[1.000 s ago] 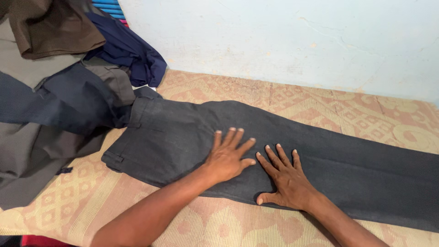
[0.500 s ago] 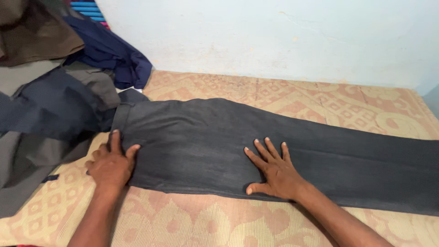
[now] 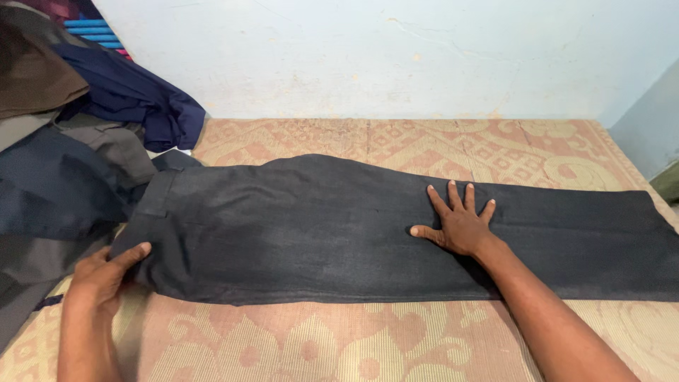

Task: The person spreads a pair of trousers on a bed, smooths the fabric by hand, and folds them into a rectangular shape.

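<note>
A pair of dark grey trousers [image 3: 318, 226] lies flat and folded lengthwise on a patterned beige and pink mat [image 3: 339, 339], waistband to the left, legs running off to the right. My left hand [image 3: 102, 272] grips the lower corner of the waistband, thumb on top of the cloth. Flat on the trouser leg right of the middle rests my right hand [image 3: 458, 223], fingers spread and pressing down.
A heap of clothes [image 3: 64, 163] in grey, brown and navy blue covers the left side and overlaps the mat. A pale blue wall [image 3: 368, 56] runs along the back, with a corner at the far right.
My left hand went from the middle of the trousers to the waistband corner and took hold of it. My right hand slid right along the leg. The trousers lie straighter.
</note>
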